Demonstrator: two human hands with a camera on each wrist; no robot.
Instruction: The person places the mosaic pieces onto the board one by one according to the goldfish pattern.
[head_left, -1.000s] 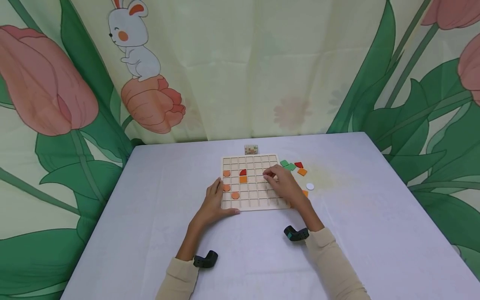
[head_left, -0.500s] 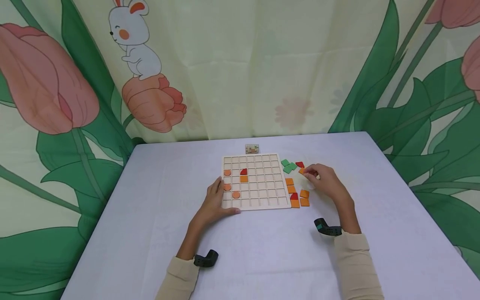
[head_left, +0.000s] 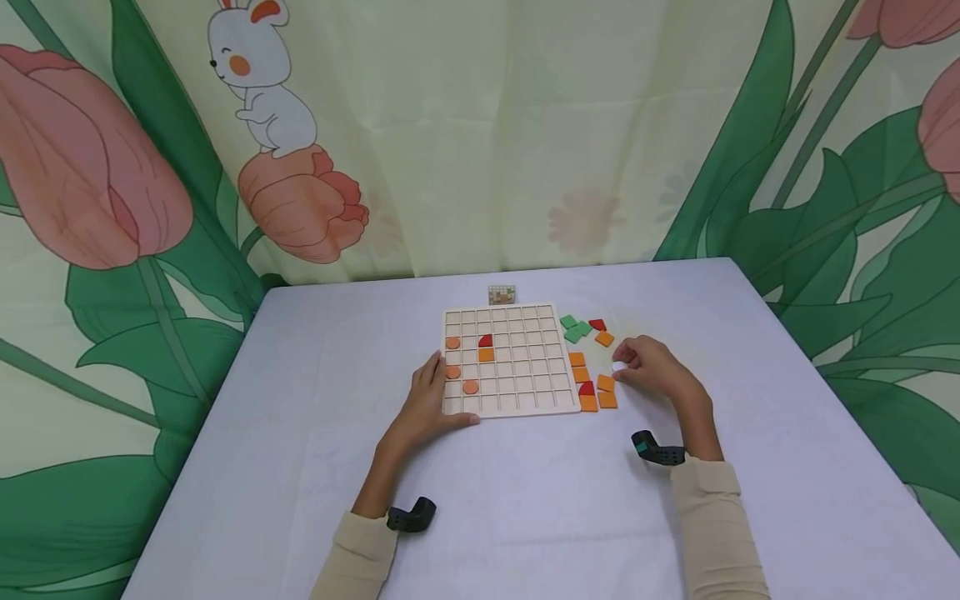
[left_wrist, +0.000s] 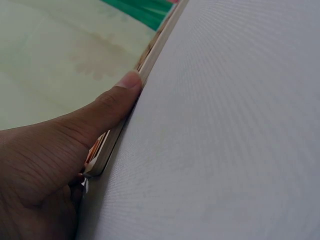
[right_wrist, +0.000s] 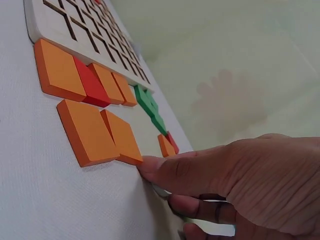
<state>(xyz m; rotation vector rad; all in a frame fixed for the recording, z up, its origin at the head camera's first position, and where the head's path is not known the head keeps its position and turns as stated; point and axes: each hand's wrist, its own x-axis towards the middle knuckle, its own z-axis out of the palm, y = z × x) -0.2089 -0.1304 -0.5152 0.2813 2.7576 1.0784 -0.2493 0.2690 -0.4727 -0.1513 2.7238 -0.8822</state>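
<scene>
My right hand (head_left: 657, 367) pinches a disc (head_left: 618, 367), likely light, stiff, best rim-held; my spread left hand (head_left: 426, 412) touches the board (head_left: 522, 362).

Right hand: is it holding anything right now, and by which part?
The right hand has the white disc at its rim, between thumb and fingers; whether it is lifted off the table cannot be told.
</scene>
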